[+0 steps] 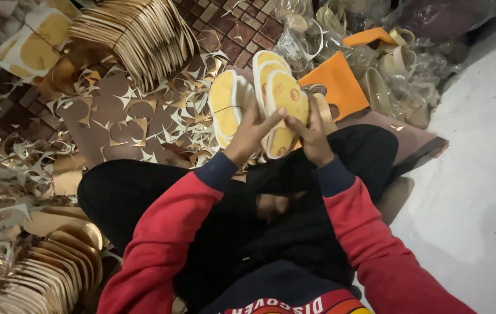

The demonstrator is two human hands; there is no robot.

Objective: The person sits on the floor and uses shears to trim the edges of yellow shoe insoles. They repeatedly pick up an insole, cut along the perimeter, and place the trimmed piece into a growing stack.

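Near the centre of the frame, the left hand (249, 135) and right hand (313, 136) each kept a clenched grip on a fanned bunch of yellow insoles (283, 107). A stack of tan insoles (137, 32) stood at upper left, paper scraps (172, 110) littered the floor (480, 192), and an orange sheet (338, 81) lay just right of the hands

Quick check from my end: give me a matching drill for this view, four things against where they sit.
Things:
1. yellow insoles
2. orange sheet
3. fanned stack of tan insoles
4. paper offcuts

Places:
A. strewn on the floor, left of the hands
B. top left
C. held in the left hand and right hand
D. just right of the hands, on the floor

Pairs: 1-C, 2-D, 3-B, 4-A
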